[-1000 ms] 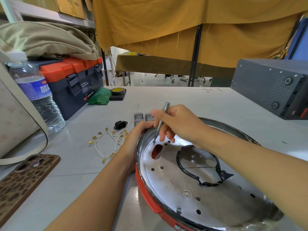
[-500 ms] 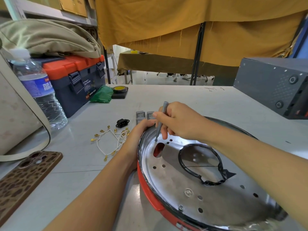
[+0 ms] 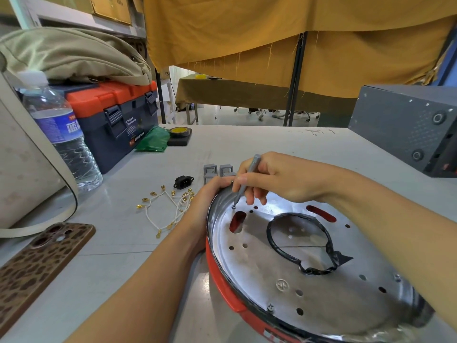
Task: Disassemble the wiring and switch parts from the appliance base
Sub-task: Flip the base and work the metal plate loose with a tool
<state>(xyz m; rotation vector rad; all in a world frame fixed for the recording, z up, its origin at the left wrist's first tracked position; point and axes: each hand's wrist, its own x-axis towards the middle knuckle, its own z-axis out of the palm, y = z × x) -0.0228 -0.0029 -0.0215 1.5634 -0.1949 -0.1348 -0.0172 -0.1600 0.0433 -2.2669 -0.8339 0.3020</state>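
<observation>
Appliance base [image 3: 309, 280] lies on table [image 3: 247, 144], metal plate up, red rim below. Right hand [image 3: 279, 179] pinches screwdriver [image 3: 244, 183], tip seated on screw [image 3: 233, 206] beside slot, likely loosening it. Left hand [image 3: 210, 199] grips rim, apparently steadying base. Removed parts lie just beyond: white wires [image 3: 168, 206], black socket [image 3: 183, 182], grey switches [image 3: 217, 170]. Toolbox [image 3: 116, 120] stands closed, contents unseen.

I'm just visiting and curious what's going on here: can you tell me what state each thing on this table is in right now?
Appliance base: upside down, metal plate still on.
Screwdriver: tip on a screw near the rim.
Right hand: pinching the screwdriver.
Left hand: gripping the base's rim.
Wires: removed, loose on the table.
Switches: removed, grouped behind the base.
Power socket: removed, lying free.
Toolbox: closed.
Water bottle: upright, capped.
</observation>
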